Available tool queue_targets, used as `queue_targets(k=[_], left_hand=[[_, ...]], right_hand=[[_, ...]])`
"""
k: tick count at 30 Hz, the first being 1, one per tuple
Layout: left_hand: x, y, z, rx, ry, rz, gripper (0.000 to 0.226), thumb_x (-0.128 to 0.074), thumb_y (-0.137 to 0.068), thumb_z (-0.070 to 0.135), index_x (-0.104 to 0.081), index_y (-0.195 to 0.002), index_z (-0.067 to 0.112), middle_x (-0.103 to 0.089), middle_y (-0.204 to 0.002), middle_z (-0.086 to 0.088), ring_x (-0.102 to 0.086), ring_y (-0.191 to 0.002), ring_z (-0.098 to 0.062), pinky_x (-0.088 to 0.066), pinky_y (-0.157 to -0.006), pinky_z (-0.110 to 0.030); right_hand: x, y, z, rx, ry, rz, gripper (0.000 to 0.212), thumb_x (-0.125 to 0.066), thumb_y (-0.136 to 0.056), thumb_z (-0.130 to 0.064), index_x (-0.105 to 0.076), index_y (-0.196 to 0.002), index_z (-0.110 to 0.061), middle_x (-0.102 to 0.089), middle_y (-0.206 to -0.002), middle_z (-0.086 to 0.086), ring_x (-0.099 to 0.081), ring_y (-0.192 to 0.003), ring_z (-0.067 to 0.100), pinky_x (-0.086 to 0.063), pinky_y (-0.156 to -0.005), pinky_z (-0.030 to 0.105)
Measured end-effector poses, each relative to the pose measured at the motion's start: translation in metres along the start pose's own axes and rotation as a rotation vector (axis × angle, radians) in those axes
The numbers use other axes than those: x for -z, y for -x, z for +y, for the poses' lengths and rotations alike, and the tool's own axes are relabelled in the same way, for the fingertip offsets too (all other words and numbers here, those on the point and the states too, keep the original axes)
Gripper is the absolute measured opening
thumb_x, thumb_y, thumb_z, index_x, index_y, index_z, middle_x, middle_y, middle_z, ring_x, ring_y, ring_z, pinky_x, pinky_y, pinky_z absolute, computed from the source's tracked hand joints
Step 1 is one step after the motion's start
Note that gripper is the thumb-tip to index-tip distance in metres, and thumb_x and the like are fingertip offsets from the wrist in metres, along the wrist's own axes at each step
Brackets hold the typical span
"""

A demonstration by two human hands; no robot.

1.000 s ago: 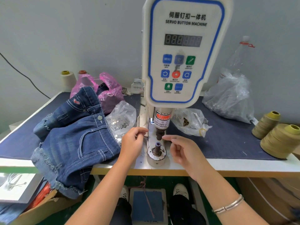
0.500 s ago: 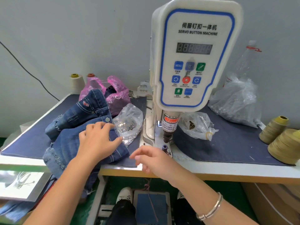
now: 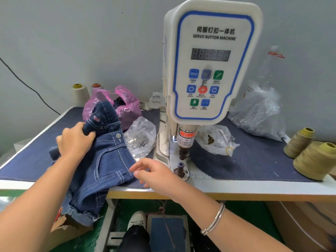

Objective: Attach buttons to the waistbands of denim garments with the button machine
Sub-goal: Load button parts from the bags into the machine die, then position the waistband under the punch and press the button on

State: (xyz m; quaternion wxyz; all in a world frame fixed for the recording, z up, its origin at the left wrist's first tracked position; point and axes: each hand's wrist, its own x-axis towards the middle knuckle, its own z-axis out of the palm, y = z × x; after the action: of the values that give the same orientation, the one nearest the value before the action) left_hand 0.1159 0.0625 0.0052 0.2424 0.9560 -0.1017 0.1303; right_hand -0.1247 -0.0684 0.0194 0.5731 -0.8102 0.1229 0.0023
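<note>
My left hand (image 3: 75, 140) has left the button machine (image 3: 205, 73) and now grips the denim shorts (image 3: 101, 160) piled at the bench's (image 3: 254, 160) left (top pair already buttoned). My right hand (image 3: 154, 174), fingers loose and holding nothing, has drifted from the die toward the waistband, so next I'll likely fetch an unbuttoned garment.

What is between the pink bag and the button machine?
A clear plastic bag of metal buttons lies between the pink bag and the button machine, seen in the head view.
</note>
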Motion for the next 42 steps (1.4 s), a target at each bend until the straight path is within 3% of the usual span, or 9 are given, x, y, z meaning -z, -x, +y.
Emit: queue_targets(k=[4, 8, 11, 16, 19, 26, 33, 37, 42], left_hand=[[0.022, 0.020, 0.024, -0.255, 0.236, 0.175, 0.024, -0.060, -0.081, 0.027, -0.066, -0.096, 0.009, -0.064, -0.082, -0.019, -0.054, -0.090, -0.040, -0.036, -0.085, -0.047], [0.052, 0.054, 0.047, -0.513, 0.378, 0.266, 0.024, -0.062, -0.072, 0.020, -0.070, -0.093, 0.012, -0.066, -0.077, -0.006, -0.056, -0.078, -0.032, -0.044, -0.080, -0.049], [0.058, 0.077, 0.049, -0.593, 0.399, 0.267, 0.025, -0.065, -0.071, 0.014, -0.070, -0.096, 0.012, -0.069, -0.084, -0.001, -0.057, -0.080, -0.027, -0.043, -0.078, -0.048], [0.060, 0.092, 0.046, -0.533, 0.569, 0.214, 0.028, -0.071, -0.076, 0.008, -0.065, -0.101, 0.018, -0.060, -0.091, 0.014, -0.055, -0.086, -0.014, -0.048, -0.080, -0.045], [0.067, 0.093, 0.042, -0.555, 0.827, 0.023, 0.022, -0.055, -0.083, 0.031, -0.059, -0.105, 0.033, -0.061, -0.091, 0.014, -0.057, -0.084, -0.006, -0.046, -0.079, -0.024], [0.112, 0.057, 0.062, -0.466, 0.982, -0.034, 0.015, -0.049, -0.085, 0.031, -0.062, -0.091, 0.036, -0.064, -0.082, 0.004, -0.060, -0.070, -0.008, -0.047, -0.068, -0.019], [0.092, 0.047, 0.088, -0.468, 0.719, -0.902, 0.040, -0.057, -0.094, 0.042, -0.056, -0.130, 0.024, -0.055, -0.141, 0.002, -0.052, -0.128, -0.011, -0.045, -0.103, -0.028], [0.075, 0.053, 0.076, -0.306, 1.001, -1.254, 0.073, -0.090, -0.041, 0.063, -0.077, -0.098, 0.019, -0.075, -0.103, 0.001, -0.071, -0.093, -0.013, -0.056, -0.074, -0.022], [0.074, 0.052, 0.070, -0.549, 0.921, -1.375, 0.054, -0.086, -0.061, 0.037, -0.073, -0.109, 0.016, -0.073, -0.104, -0.005, -0.068, -0.096, -0.019, -0.054, -0.081, -0.029]], right_hand=[[0.002, -0.015, -0.006, 0.018, -0.004, 0.097, 0.019, -0.055, -0.094, -0.028, -0.055, -0.111, -0.033, -0.057, -0.109, -0.011, -0.057, -0.107, 0.013, -0.049, -0.097, 0.038], [0.005, -0.037, -0.027, 0.191, -0.236, 0.401, 0.065, -0.070, -0.085, -0.033, -0.033, -0.138, -0.030, -0.041, -0.134, -0.010, -0.041, -0.123, 0.005, -0.037, -0.099, 0.020], [0.006, -0.049, -0.039, 0.148, -0.362, 0.385, 0.089, -0.077, -0.079, -0.035, -0.018, -0.145, -0.032, -0.042, -0.132, -0.012, -0.043, -0.121, 0.005, -0.034, -0.089, 0.014], [0.003, -0.053, -0.029, 0.033, -0.493, 0.300, 0.045, -0.076, -0.081, -0.029, -0.057, -0.120, -0.019, -0.069, -0.111, -0.004, -0.065, -0.103, 0.012, -0.049, -0.084, 0.024], [0.002, -0.046, -0.028, 0.060, -0.499, 0.265, 0.011, -0.069, -0.082, -0.029, -0.070, -0.091, -0.022, -0.074, -0.090, -0.007, -0.068, -0.083, 0.006, -0.049, -0.070, 0.019], [0.014, -0.033, -0.054, 0.264, -0.641, 0.135, 0.018, -0.054, -0.073, -0.027, -0.071, -0.078, -0.024, -0.071, -0.082, -0.002, -0.066, -0.080, 0.014, -0.052, -0.081, 0.034], [0.029, -0.027, -0.058, 0.199, -0.750, 0.042, 0.021, -0.049, -0.080, -0.011, -0.069, -0.079, -0.018, -0.069, -0.073, -0.001, -0.065, -0.066, 0.010, -0.052, -0.066, 0.025], [0.039, -0.016, -0.055, 0.116, -0.741, -0.074, 0.022, -0.054, -0.069, -0.019, -0.076, -0.072, -0.017, -0.070, -0.078, 0.004, -0.065, -0.071, 0.015, -0.052, -0.071, 0.027], [0.055, 0.014, -0.046, 0.060, -0.589, -0.350, 0.018, -0.066, -0.070, -0.030, -0.079, -0.081, -0.025, -0.074, -0.084, -0.003, -0.070, -0.077, 0.010, -0.056, -0.071, 0.022]])
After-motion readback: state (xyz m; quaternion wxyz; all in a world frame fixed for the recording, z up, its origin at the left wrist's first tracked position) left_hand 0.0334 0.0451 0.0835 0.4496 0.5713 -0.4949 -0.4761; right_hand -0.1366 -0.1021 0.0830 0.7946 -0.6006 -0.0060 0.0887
